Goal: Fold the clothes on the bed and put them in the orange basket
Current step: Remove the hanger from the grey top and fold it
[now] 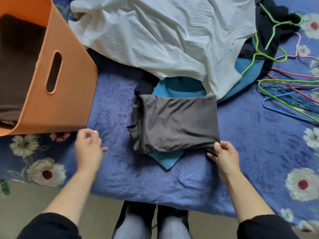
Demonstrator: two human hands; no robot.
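1. My right hand (222, 152) pinches the near right corner of the slick, dark grey folded garment (174, 123), a neat rectangle lying toward the near edge of the plush purple floral bed cover (155, 183).
2. My left hand (88, 145) hovers loosely curled, holding nothing, near the smooth orange plastic basket (57, 100) at the bed's left side.
3. Dark brown folded cloth (17, 57) lies inside the basket.
4. A matte teal cloth (165, 161) pokes out in a point beneath the grey garment.
5. A wrinkled white shirt (155, 35) sprawls toward the far edge.
6. Thin coloured hangers (284, 97) tangle at the right edge.
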